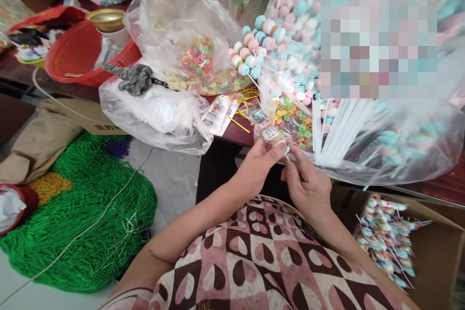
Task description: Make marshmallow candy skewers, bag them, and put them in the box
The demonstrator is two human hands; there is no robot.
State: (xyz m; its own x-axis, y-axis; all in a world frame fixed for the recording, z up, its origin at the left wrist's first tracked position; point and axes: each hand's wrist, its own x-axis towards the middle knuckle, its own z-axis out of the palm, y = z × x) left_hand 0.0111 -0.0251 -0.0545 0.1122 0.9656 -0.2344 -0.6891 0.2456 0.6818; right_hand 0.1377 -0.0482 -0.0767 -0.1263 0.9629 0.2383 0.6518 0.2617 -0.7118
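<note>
My left hand [260, 160] pinches a small clear wrapper [268, 128] with a printed label, which holds a candy on a stick. Close beside it, my right hand [304, 179] has its fingers curled and pinched at the lower end of the same piece, near the thin white stick. Both hands are held just in front of the table edge [232, 135]. Right behind them lies an open bag of coloured ring candies [295, 123]. Several skewers of pastel round candies [254, 46] lean out above.
A huge clear bag of pastel candies and white sticks [363, 121] fills the right. Clear bags [174, 24], a red basket [78, 53] and loose printed wrappers [220, 111] sit on the table. Green beads [87, 208] lie on the floor at left. A cardboard box of wrapped candy sticks [385, 240] stands at lower right.
</note>
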